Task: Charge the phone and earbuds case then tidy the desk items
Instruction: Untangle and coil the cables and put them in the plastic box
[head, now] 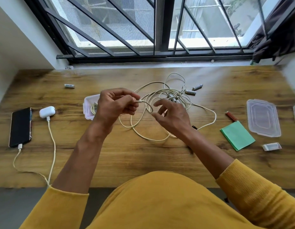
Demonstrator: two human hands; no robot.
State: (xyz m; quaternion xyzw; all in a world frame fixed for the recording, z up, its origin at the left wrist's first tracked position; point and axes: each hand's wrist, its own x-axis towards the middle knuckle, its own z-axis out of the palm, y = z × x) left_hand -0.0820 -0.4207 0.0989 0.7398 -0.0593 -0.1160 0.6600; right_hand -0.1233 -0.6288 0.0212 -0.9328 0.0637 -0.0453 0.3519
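Above the counter [143,156], the left hand [117,104] pinches the plug end of a white cable [150,138] between thumb and fingertips — the cord arcs from it in a loop toward the right hand [171,116]. Right hand hovers with fingers spread and loosely bent; fingertips sit at the loop, but whether they grip it I cannot tell. Rest of the cable lies tangled on the counter beyond and beneath both hands.

Just behind the left hand: a small clear container [89,107], open, with a coil of white cord inside, partly hidden by the hand. Its lid [263,117] lies flat well out past the right hand, apart from the container.

Far out from the left hand, the phone [20,127] lies face up with a cable plugged into its near end; the earbuds case [47,111] sits between phone and left hand, also plugged in.

Batteries [190,92] are scattered beyond the tangle — one lone battery [69,86] lies beyond the left hand. Green paper pad [236,135] lies off to the outside of the right hand.
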